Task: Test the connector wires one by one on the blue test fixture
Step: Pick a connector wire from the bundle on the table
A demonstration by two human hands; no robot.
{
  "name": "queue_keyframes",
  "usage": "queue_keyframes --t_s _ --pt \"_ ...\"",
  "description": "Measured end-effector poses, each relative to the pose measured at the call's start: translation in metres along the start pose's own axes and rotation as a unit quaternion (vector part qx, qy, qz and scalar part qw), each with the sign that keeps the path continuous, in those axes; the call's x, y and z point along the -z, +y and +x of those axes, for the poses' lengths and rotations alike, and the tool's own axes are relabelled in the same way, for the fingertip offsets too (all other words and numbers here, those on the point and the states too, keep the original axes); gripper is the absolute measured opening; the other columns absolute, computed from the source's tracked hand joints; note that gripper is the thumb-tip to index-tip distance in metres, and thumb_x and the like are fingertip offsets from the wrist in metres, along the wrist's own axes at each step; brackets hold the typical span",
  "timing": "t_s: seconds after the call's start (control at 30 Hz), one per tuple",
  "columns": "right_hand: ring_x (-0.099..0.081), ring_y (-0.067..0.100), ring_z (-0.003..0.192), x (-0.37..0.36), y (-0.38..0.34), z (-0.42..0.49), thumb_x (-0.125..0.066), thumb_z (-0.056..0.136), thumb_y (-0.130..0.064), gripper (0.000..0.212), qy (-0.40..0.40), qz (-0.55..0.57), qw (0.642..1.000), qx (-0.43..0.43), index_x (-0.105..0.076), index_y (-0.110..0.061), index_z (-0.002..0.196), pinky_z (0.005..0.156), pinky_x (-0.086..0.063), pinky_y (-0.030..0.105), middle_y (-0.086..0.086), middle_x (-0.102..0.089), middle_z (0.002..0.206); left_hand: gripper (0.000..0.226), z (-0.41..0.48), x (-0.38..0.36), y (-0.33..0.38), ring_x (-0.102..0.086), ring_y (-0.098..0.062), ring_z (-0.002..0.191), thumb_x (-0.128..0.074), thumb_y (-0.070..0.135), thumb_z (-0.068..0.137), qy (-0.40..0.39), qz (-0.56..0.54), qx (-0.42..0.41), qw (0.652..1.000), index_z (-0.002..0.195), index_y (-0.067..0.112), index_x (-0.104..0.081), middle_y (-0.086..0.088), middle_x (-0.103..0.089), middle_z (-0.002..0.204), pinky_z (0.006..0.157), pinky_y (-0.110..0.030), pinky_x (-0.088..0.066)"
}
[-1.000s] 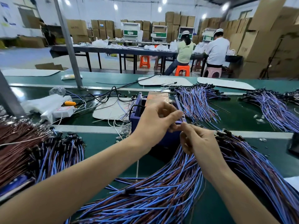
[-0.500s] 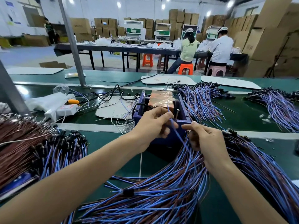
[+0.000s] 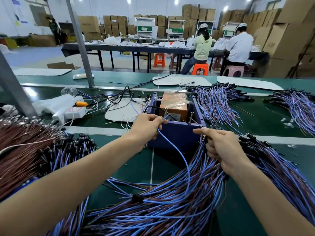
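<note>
since half a second ago the hands have drawn apart: the left hand (image 3: 146, 128) has brought its wire (image 3: 179, 154) up to the near-left rim of the fixture (image 3: 177, 135), and the right hand (image 3: 221, 147) has slid out to the near-right corner. the fixture, an open blue box, stands on the green table (image 3: 265, 123) straight ahead, between the two hands. inside it sit an orange block (image 3: 173, 104) wrapped in clear film and two upright screws. the left thumb and forefinger pinch the blue wire close to its end; the tip pokes out just beside the left screw (image 3: 166, 113), though whether it touches cannot be told. from that pinch the wire drops in a long loop over the fixture's front wall and runs into the bundle (image 3: 170, 201) lying across the table in front of the person. the right hand's fingers curl round the bundle's upper end, where the black connectors gather, and its thumb and forefinger stretch forward, pressed together on something thin that points toward the right screw (image 3: 192, 116); what it is cannot be made out. a heap of brown wires (image 3: 20, 150) lies at the left, and more blue wires (image 3: 216, 103) lie beyond the fixture on the right.
</note>
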State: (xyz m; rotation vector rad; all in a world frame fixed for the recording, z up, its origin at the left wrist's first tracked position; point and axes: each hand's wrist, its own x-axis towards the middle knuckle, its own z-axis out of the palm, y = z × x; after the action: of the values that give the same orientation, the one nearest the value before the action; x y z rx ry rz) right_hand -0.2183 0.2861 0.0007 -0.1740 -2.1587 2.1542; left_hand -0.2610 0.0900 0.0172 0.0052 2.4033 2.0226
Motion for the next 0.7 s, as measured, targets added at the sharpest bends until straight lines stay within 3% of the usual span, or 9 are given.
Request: queue_keyframes --t_s 0.23,0.57,0.7 --pt "-0.017 0.011 0.038 -0.002 0.000 -0.007 -0.053 0.096 -0.018 0.028 -0.036 0.009 0.999 0.010 -0.078 -0.013 0.083 0.035 -0.022 0.018 -0.004 -0.023 0.044 0.026 -0.002 0.008 -0.006 -0.035 -0.003 0.034 -0.050 0.013 0.097 0.012 -0.005 -0.006 1.000 0.078 0.009 -0.068 0.012 -0.046 0.042 0.039 -0.015 -0.034" --pt "-0.015 0.012 0.040 -0.006 -0.004 -0.010 -0.055 0.094 -0.017 0.026 -0.023 0.003 0.999 0.022 -0.078 -0.014 0.083 0.035 -0.021 0.017 -0.004 -0.020 0.046 0.025 -0.006 0.012 -0.006 -0.038 -0.005 0.039 -0.054 0.017 0.096 0.010 0.009 -0.002 1.000 0.075 0.014 -0.067 0.004 -0.050 0.055 0.045 -0.019 -0.035" --pt "-0.020 0.010 0.039 -0.012 -0.007 -0.024 -0.054 0.096 -0.021 0.029 -0.022 -0.025 0.998 0.045 -0.078 -0.015 0.081 0.038 -0.023 0.016 -0.005 -0.026 0.043 0.018 -0.023 0.009 0.000 -0.038 -0.004 0.042 -0.056 0.022 0.095 -0.057 -0.035 0.012 0.998 0.088 0.012 -0.070 0.008 -0.053 0.055 0.042 -0.013 -0.031"
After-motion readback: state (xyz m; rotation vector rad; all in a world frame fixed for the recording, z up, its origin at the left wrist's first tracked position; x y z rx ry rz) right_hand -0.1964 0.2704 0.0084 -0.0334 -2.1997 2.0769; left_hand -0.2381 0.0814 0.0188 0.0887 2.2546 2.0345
